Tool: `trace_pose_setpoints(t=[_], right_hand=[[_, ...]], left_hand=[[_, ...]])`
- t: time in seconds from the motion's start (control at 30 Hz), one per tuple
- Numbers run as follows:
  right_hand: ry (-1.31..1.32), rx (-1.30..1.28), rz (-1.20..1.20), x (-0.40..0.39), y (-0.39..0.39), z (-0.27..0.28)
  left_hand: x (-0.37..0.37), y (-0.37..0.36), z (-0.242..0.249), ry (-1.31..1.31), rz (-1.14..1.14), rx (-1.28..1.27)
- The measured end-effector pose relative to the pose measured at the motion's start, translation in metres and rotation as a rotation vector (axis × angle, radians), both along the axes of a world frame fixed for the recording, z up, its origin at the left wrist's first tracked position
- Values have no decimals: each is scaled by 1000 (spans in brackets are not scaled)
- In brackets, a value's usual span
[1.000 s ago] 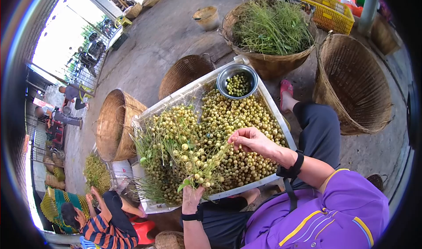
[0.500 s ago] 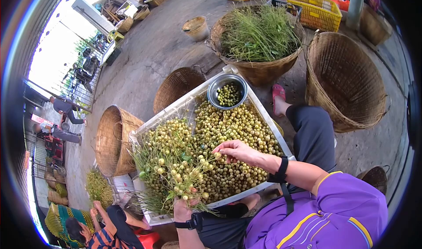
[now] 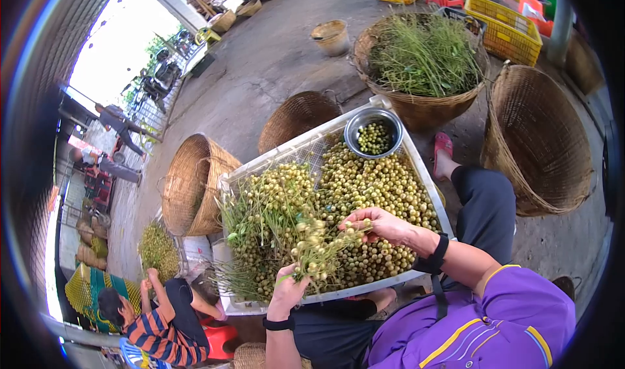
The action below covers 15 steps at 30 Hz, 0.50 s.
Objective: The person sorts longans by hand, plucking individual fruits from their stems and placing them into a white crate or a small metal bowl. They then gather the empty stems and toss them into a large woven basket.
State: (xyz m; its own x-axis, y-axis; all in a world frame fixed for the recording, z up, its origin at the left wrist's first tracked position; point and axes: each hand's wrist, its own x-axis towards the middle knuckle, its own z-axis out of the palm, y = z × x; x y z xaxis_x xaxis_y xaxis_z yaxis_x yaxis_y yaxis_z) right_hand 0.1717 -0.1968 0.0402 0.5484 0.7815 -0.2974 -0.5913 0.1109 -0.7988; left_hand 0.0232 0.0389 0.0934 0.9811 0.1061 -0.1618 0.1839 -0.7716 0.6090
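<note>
My left hand (image 3: 288,292) is closed around the stems of a bunch of small round yellow-green fruits (image 3: 319,252), held over the near edge of a white plastic crate (image 3: 426,173). At the bunch's right end, my right hand (image 3: 381,227) has its fingers pinched together on the fruits; exactly how many are in them is hidden. Loose round fruits (image 3: 371,186) cover the crate's right side. More stemmed bunches (image 3: 273,206) lie heaped on its left. A metal bowl (image 3: 352,138) with greener fruits rests at the crate's far corner.
Behind the crate stands a wicker basket of green stalks (image 3: 423,59). Other wicker baskets (image 3: 543,134) stand right and left (image 3: 189,186). A bucket (image 3: 331,38) and yellow crates (image 3: 504,27) are farther back. At lower left, a person in a striped shirt (image 3: 163,330) handles stemmed fruits.
My left hand has lifted the bunch and turned it rightward, toward my right hand. The whole view has shifted, so the crate and baskets appear farther right.
</note>
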Motion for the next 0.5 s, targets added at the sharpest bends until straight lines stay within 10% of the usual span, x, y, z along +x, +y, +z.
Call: trace_pose_setpoints(t=[0.07, 0.2, 0.5], right_hand=[[-13, -40, -19, 0, -1, -5], [-118, -148, -32, 3, -4, -6], [-455, -361, -207, 24, -11, -20]], left_hand=[[-2, 6, -19, -90, 41, -418], [-7, 9, -21, -449, -237, 83], [1, -19, 10, -331, -167, 133]])
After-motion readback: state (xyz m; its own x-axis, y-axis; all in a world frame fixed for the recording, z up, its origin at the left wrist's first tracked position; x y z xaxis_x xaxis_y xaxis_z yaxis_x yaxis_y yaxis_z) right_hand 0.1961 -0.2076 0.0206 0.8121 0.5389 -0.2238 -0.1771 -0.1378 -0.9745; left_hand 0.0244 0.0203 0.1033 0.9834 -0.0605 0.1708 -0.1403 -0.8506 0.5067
